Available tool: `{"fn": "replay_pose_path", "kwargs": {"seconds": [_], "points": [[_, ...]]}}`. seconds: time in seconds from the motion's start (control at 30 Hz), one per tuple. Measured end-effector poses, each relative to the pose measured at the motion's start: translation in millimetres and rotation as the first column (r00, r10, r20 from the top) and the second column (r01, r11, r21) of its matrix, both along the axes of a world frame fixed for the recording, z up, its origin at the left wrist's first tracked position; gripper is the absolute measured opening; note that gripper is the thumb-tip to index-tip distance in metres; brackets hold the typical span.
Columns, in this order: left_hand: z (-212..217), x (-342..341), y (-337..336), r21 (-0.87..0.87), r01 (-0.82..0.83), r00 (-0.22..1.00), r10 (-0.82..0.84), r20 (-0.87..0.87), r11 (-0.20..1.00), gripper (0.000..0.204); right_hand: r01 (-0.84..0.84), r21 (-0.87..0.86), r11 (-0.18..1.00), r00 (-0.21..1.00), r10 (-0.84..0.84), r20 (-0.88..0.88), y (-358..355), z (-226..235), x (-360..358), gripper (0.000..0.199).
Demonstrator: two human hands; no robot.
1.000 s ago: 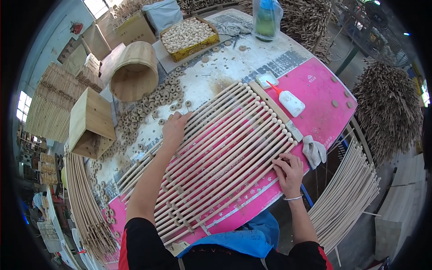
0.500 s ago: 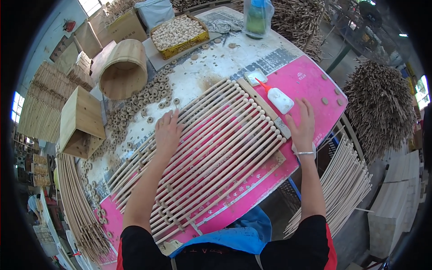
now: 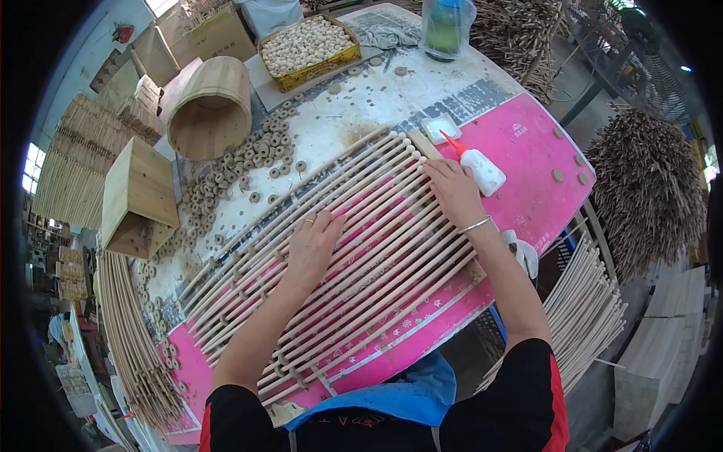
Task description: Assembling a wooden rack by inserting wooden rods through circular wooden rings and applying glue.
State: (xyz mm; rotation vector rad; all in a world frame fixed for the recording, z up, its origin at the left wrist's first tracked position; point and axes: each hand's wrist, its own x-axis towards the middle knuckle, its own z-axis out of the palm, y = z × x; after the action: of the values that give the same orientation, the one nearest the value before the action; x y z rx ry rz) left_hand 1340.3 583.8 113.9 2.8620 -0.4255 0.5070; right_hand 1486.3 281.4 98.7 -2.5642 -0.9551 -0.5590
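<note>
A row of thin wooden sticks (image 3: 376, 260) with round balls (image 3: 411, 151) on their far ends lies slanted across the table. My left hand (image 3: 312, 242) rests over the middle of the row, its bent fingers closed on a stick. At the ball ends, my right hand (image 3: 456, 194) has its fingertips together on a stick's end and hides several balls. Just beyond that hand lies a white glue bottle (image 3: 482, 173) with a red nozzle, beside a small clear dish (image 3: 440, 129). Small wooden rings (image 3: 281, 360) sit on some sticks towards their near ends.
Loose wooden rings (image 3: 215, 184) are heaped left of the sticks. A yellow basket (image 3: 320, 74) of wooden balls stands at the back, near a round wooden bucket (image 3: 211, 105) and a square wooden box (image 3: 139, 197). Bundled sticks (image 3: 584, 301) stand right of the table.
My right hand has moved left from beside the row onto the ball ends. My left hand has come right and nearer along the sticks, its fingers now bent.
</note>
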Motion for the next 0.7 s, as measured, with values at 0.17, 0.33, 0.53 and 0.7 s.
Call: {"fn": "replay_pose_path", "kwargs": {"seconds": [0.17, 0.33, 0.53, 0.7], "points": [[4.0, -6.8, 7.0, 0.071, 0.065, 0.996, -0.06, -0.067, 0.995, 0.04, 0.025, -0.007, 1.0, 1.0, -0.025, 0.005, 6.9, -0.8, -6.5, 0.035], [1.6, 0.6, 0.7, 0.007, 0.089, 0.993, -0.088, -0.073, 0.996, 0.04, 0.026, 0.169, 0.985, 0.988, 0.001, -0.158, 0.5, 7.9, -9.8, 0.049], [0.0, 11.0, 10.9, -0.14, 0.115, 0.982, -0.134, -0.132, 0.983, 0.041, 0.049, 0.26, 0.964, 0.988, -0.009, -0.152, -12.6, 26.8, -30.0, 0.039], [13.5, 52.7, 46.5, -0.182, -0.045, 0.997, 0.054, 0.047, 0.982, 0.048, 0.138, 0.375, 0.917, 0.975, -0.06, -0.213, -42.3, 54.4, -115.0, 0.03]]}}
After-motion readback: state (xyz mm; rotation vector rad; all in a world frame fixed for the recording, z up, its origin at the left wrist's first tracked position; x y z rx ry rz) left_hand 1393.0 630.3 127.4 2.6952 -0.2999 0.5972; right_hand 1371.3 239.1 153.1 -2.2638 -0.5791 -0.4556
